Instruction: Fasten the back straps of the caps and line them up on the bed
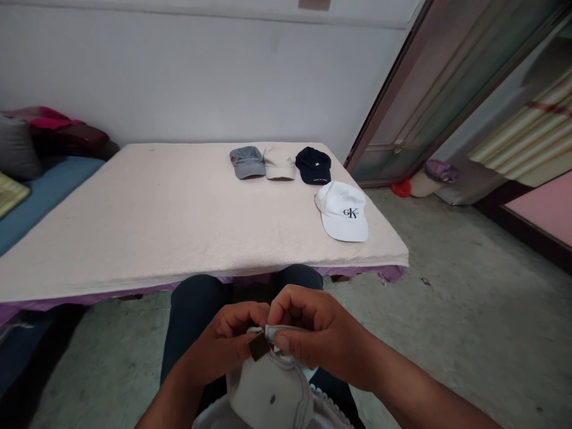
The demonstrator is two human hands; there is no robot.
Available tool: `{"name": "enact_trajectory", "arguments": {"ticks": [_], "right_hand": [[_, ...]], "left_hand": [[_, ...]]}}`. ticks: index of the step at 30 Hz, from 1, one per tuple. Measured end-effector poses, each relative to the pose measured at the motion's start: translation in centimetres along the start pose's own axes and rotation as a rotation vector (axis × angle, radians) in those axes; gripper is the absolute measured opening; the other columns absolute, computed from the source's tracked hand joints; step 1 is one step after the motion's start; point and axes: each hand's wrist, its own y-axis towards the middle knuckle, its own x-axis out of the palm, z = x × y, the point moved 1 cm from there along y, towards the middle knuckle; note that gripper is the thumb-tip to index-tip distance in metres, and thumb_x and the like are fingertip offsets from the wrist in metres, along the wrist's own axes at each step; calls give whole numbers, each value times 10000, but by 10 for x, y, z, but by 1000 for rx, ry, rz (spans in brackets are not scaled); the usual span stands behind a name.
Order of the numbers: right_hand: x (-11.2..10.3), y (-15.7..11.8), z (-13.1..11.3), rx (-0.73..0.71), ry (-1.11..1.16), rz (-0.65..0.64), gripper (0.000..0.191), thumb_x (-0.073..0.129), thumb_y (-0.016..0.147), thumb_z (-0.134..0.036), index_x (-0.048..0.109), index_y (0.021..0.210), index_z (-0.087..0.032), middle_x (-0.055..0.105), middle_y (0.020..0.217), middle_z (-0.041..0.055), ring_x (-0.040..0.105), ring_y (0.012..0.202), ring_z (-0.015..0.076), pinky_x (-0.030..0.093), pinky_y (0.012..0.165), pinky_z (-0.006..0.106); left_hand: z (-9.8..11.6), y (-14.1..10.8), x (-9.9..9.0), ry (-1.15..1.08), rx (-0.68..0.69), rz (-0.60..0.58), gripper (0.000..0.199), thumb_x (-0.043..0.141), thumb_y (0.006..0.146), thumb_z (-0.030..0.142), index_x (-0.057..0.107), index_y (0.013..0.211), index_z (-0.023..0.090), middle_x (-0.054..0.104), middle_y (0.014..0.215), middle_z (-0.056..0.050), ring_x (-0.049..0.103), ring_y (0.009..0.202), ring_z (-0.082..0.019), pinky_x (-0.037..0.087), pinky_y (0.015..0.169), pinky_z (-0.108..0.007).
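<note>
A light-coloured cap (pixel 268 390) lies in my lap with its back strap and metal buckle (pixel 258 346) facing up. My left hand (pixel 223 336) pinches the strap at the buckle. My right hand (pixel 317 330) grips the strap's free end between thumb and fingers, just right of the buckle. Ahead on the bed stand a white cap (pixel 342 208) with black letters, a navy cap (pixel 313 165), a beige cap (pixel 279 164) and a grey cap (pixel 248 162), all apart from my hands.
The bed (pixel 179 220) with a pale cover spans the space before my knees. At the left are a grey cushion (pixel 15 146) and a blue mattress (pixel 58 179). Sliding doors (pixel 415 101) and a bin (pixel 429 182) stand at the right, beyond the concrete floor (pixel 460 286).
</note>
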Motion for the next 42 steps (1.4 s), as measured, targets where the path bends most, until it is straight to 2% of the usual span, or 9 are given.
{"name": "enact_trajectory", "arguments": {"ticks": [9, 18, 29, 34, 42], "right_hand": [[-1, 0, 3, 21, -41, -8, 93, 664, 750, -197, 590, 799, -170, 539, 615, -49, 424, 507, 53, 332, 481, 177], [-6, -3, 0, 8, -183, -11, 67, 647, 764, -194, 604, 812, -174, 548, 659, -32, 460, 586, 78, 345, 515, 183], [-7, -2, -6, -2, -244, -32, 16, 624, 780, -167, 635, 786, -177, 533, 632, -44, 414, 544, 61, 314, 494, 178], [-8, 2, -4, 16, -120, -49, 19, 642, 759, -173, 640, 776, -167, 535, 597, -47, 415, 498, 52, 318, 465, 172], [-9, 13, 10, 76, 163, -92, 106, 684, 721, -185, 615, 791, -146, 576, 553, -43, 407, 408, 39, 299, 376, 151]], "left_hand": [[-2, 0, -1, 35, 0, -12, 172, 676, 800, 298, 632, 730, 147, 513, 704, -5, 437, 631, -112, 339, 576, -231], [0, -1, 0, 66, -13, -50, 211, 638, 828, 348, 625, 772, 146, 496, 715, -8, 411, 646, -118, 318, 584, -243], [0, -1, -1, 28, -42, 3, 141, 680, 804, 275, 613, 778, 153, 546, 725, 8, 432, 628, -88, 327, 578, -207], [0, -1, 0, -11, -45, 11, 120, 693, 796, 253, 632, 772, 153, 556, 701, 15, 437, 604, -74, 328, 562, -190], [-10, 1, -1, -101, -151, 107, 126, 699, 796, 255, 634, 768, 150, 583, 675, 10, 452, 547, -58, 318, 511, -181]]}}
